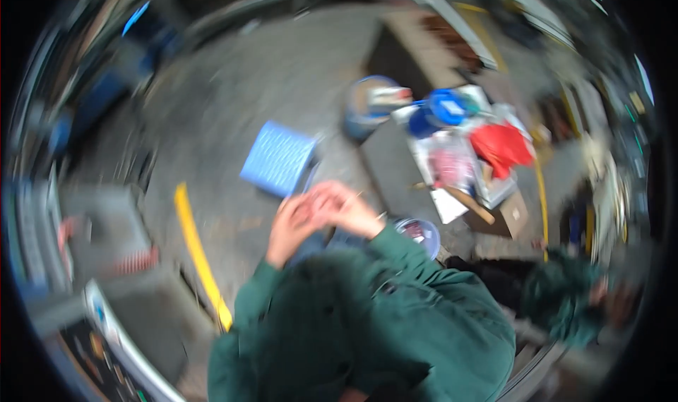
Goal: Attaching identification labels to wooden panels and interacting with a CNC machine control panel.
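My left hand (289,227) and my right hand (346,208) meet in front of my chest, with bent fingers pressed together. Motion blurs the fingertips, and whatever lies between them cannot be made out. Just beyond the hands, a blue plastic stool (279,158) with a patterned square top stands on the grey floor. Close by my right forearm is a round tub (418,237) with dark contents.
To the right, a cluttered table (399,169) bears a blue bucket (443,108), a red bag (501,148) and a wooden-handled tool (470,206). A drum (361,112) stands behind it. Another person in green (565,300) is at the lower right. A yellow floor line (198,250) runs at left.
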A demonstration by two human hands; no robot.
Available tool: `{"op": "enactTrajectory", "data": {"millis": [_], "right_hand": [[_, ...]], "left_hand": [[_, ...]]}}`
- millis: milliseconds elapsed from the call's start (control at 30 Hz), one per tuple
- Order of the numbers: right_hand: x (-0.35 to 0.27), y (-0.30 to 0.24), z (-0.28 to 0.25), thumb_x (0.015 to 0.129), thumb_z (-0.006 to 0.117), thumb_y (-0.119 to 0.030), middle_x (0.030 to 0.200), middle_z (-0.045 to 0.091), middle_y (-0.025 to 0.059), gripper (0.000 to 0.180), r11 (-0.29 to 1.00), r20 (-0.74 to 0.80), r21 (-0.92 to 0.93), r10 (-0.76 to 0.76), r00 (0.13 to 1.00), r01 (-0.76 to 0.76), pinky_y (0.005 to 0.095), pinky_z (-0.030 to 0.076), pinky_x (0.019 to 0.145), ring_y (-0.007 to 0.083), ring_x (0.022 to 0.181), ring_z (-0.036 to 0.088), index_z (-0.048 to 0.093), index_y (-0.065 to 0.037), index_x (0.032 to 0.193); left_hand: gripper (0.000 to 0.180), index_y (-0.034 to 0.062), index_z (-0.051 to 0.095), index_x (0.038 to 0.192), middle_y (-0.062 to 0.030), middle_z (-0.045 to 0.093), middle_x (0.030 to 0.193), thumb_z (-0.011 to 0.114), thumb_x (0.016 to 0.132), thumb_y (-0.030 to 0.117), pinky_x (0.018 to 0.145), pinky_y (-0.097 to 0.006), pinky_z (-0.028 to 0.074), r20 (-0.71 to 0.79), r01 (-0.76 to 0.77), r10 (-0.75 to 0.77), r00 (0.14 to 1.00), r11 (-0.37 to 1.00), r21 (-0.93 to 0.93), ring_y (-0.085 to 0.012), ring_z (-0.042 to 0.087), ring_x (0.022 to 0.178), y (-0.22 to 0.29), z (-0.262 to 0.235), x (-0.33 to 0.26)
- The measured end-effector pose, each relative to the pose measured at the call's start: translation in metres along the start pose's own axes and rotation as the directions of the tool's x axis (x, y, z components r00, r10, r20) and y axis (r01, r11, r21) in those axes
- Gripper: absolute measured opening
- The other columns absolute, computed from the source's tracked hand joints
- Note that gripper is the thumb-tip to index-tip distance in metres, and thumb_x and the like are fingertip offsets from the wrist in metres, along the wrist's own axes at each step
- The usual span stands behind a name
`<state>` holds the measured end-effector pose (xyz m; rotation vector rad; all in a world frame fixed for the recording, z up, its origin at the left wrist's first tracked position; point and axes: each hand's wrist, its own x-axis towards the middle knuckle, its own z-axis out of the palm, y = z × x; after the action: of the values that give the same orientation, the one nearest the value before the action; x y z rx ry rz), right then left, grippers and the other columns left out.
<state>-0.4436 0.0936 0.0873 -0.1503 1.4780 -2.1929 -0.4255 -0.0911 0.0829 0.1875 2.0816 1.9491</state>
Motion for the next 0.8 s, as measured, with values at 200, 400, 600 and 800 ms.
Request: {"op": "enactTrajectory", "data": {"millis": [200,400,600,800], "right_hand": [[-0.044,0.031,-0.013,0.083,0.071,-0.014,0.089,0.059,-0.0024,0.033,0.993,-0.171,0.075,-0.076,0.982,0.09,0.0186,0.045,0.063,0.0036,0.076,0.055,0.056,-0.009,0.112],[-0.089,0.009,-0.048,0.085,0.07,-0.021,0.088,0.057,-0.0042,0.039,0.996,-0.287,0.014,-0.082,0.954,0.09,0.018,0.04,0.059,0.003,0.075,0.053,0.054,-0.009,0.119],[-0.121,-0.003,-0.092,0.089,0.065,-0.032,0.094,0.061,-0.0014,0.041,0.979,-0.426,0.16,-0.048,0.903,0.128,0.021,0.045,0.06,0.006,0.08,0.059,0.051,-0.011,0.121],[-0.159,-0.002,-0.142,0.088,0.066,-0.031,0.108,0.059,0.0005,0.047,0.967,-0.449,0.246,0.053,0.892,0.067,0.0243,0.048,0.072,0.0091,0.093,0.059,0.046,-0.011,0.125]], "left_hand": [[0.059,0.0007,0.043,0.127,-0.0114,0.05,0.123,0.065,0.075,-0.014,0.084,-0.034,0.055,0.286,0.23,-0.148,0.947,0.933,-0.278,-0.0209,0.056,0.108,-0.025,0.023,-0.002],[0.054,0.0002,0.046,0.125,-0.0096,0.054,0.116,0.064,0.076,-0.014,0.084,-0.029,0.053,0.434,0.346,-0.196,0.879,0.889,-0.299,-0.0176,0.059,0.101,-0.002,0.073,0.025],[0.049,0.0009,0.052,0.119,-0.0082,0.055,0.116,0.066,0.075,-0.013,0.083,-0.028,0.054,0.455,0.194,-0.106,0.884,0.969,-0.152,-0.0179,0.06,0.101,0.002,0.131,0.057],[0.046,0.0052,0.058,0.113,-0.0079,0.057,0.113,0.073,0.071,-0.005,0.073,-0.027,0.052,0.511,-0.355,0.189,0.839,0.901,0.25,-0.0185,0.063,0.096,0.022,0.198,0.078]]}}
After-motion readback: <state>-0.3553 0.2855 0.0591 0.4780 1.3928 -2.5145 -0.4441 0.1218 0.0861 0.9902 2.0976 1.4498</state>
